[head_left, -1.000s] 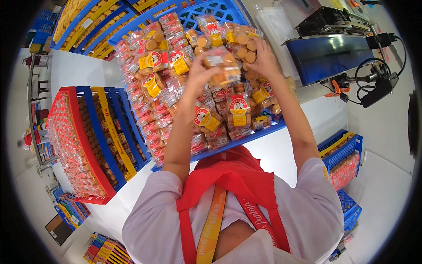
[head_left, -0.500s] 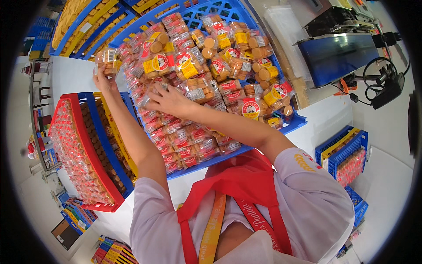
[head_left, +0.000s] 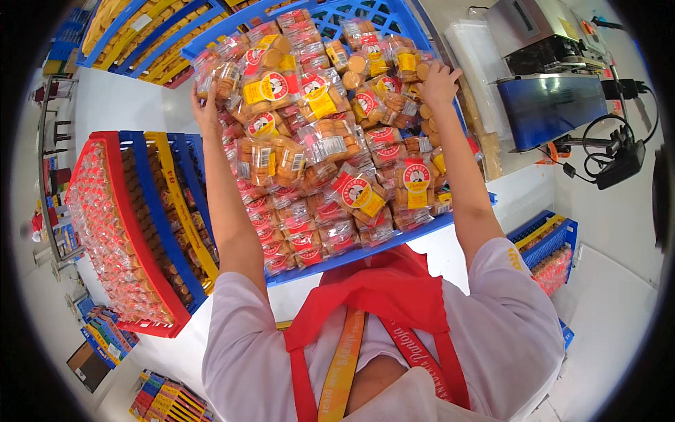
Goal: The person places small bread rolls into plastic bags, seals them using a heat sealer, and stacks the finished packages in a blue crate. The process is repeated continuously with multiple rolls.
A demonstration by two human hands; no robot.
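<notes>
A blue crate (head_left: 415,224) in front of me is heaped with clear packs of round cookies (head_left: 327,141) bearing red and yellow labels. At the heap's left side, my left hand (head_left: 205,109) rests with its fingers stretched upward, against a cookie pack (head_left: 226,79) near the crate's edge. Across the heap, my right hand (head_left: 440,86) lies at the right edge, fingers apart and thumb outward, its fingertips at the outermost packs. Loose packs lie tilted on top, while those along the near side stand in rows.
Left of the crate stands a stack of red, blue and yellow crates (head_left: 140,232) filled with packs. Blue and yellow crates of cookies (head_left: 140,35) are stacked at the far left. A blue and metal machine (head_left: 552,105) with black cables sits on the right.
My right hand has moved from the heap's middle left to its right edge. My left hand has lowered its pack onto the heap's left side. More packs lie over the near rows.
</notes>
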